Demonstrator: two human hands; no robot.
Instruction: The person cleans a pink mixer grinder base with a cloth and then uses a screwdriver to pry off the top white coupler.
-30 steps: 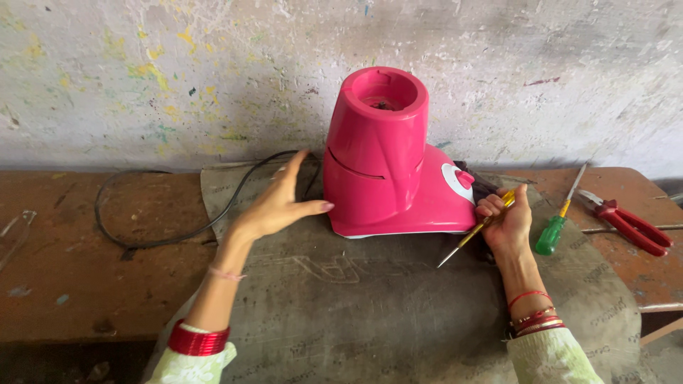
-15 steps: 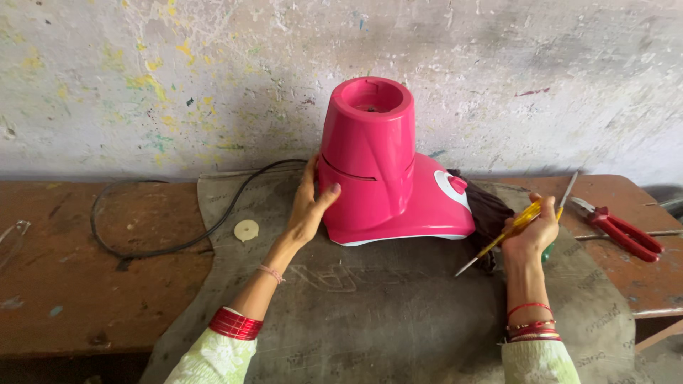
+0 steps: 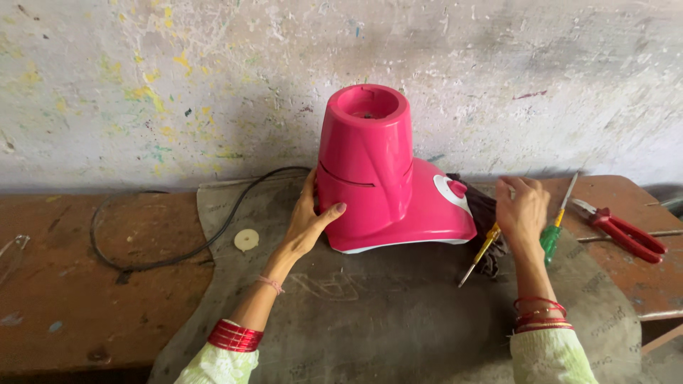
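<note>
Soft, even daylight fills the scene; shadows are weak, there is no glare, and focus is sharp everywhere.

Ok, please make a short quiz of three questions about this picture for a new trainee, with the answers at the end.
1. True or false: the left hand rests on the pink mixer base.
2. Which tool does the right hand hold? A) the red pliers B) the yellow-handled screwdriver C) the green-handled screwdriver
3. What small thing lies on the grey mat left of the left hand?

Key: 1 true. 2 B. 3 a pale round disc.
</note>
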